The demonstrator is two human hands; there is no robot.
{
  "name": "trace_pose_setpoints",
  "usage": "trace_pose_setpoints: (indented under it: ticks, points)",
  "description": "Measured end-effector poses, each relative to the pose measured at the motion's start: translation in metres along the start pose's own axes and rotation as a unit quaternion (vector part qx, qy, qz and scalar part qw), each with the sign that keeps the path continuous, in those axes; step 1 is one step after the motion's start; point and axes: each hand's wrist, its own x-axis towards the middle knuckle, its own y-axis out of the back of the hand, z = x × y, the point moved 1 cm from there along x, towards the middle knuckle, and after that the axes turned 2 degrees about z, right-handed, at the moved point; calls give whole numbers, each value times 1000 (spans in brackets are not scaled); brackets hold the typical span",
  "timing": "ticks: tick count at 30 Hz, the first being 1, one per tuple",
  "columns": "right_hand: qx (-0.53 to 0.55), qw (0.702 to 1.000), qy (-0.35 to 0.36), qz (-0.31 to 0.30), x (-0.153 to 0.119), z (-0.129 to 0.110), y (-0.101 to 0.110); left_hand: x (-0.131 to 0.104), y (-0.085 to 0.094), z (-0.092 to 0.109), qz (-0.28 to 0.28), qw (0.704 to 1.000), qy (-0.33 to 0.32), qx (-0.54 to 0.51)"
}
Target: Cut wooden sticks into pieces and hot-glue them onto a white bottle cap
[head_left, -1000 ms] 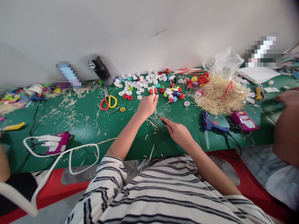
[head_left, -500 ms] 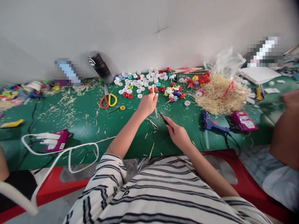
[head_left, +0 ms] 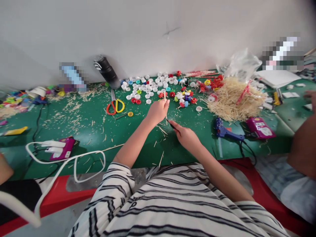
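Observation:
My left hand (head_left: 157, 112) is closed around a thin wooden stick (head_left: 165, 96), whose upper end pokes out above the fingers and whose lower end shows beneath them. In my right hand (head_left: 189, 138) is a slim black knife (head_left: 171, 124), gripped with the fingers wrapped round its handle. The knife's tip meets or overlaps the stick's lower end; whether it touches cannot be made out. Pale wood slivers (head_left: 161, 131) lie on the green table under both hands. Just beyond my left hand are many bottle caps (head_left: 149, 89), mostly white, some coloured.
Orange-and-yellow scissors (head_left: 115, 107) and a black bottle (head_left: 107, 72) stand to the left. A heap of thin sticks (head_left: 232, 105), a blue glue gun (head_left: 225, 130) and a purple power block (head_left: 260, 128) are on the right. A white cable (head_left: 74, 156) loops at left. People sit either side.
My right hand has moved slightly, bringing the knife's tip from just right of the stick to its lower end. My left hand keeps its hold on the stick.

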Motion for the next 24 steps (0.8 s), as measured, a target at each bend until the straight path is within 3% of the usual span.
trace_pose_setpoints:
  ticks: [11, 16, 24]
  points:
    - [48, 999, -1, -21, -11, 2, -2, 0, 1, -1, -2, 1000, 14, 4]
    - [-27, 998, -23, -60, -16, 4, -5, 4, 3, -10, 4, 1000, 28, 3]
    - [13, 999, -4, -51, -15, 8, -1, 3, 10, -8, -37, 997, 33, -65]
